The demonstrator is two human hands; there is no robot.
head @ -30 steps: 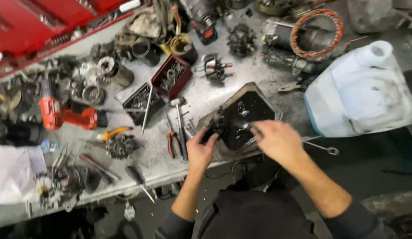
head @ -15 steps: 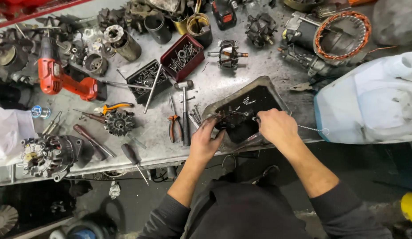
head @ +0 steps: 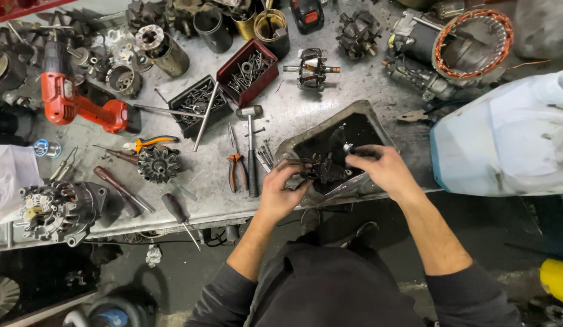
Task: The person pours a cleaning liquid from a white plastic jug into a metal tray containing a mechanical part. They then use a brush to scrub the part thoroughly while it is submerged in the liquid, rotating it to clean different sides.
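A dented metal tray (head: 301, 142) of black oily liquid sits at the bench's near edge. My left hand (head: 280, 191) grips a small dark greasy motor part (head: 321, 169) over the tray's near side. My right hand (head: 384, 169) is closed on a thin dark tool (head: 353, 149), its tip over the tray just above the part. Both forearms reach in from below, in dark sleeves.
Left of the tray lie a hammer (head: 250, 145), red pliers (head: 234, 169) and screwdrivers. Two bins of screws (head: 224, 88), a red drill (head: 75, 106), rotors, a copper-wound stator (head: 472, 39) and an alternator (head: 57, 209) crowd the bench. A white plastic jug (head: 511, 136) lies right.
My right hand lifted and moved up over the tray with the thin tool; the wire that trailed to its right is gone from view. The left hand stays on the part. The view shifted slightly.
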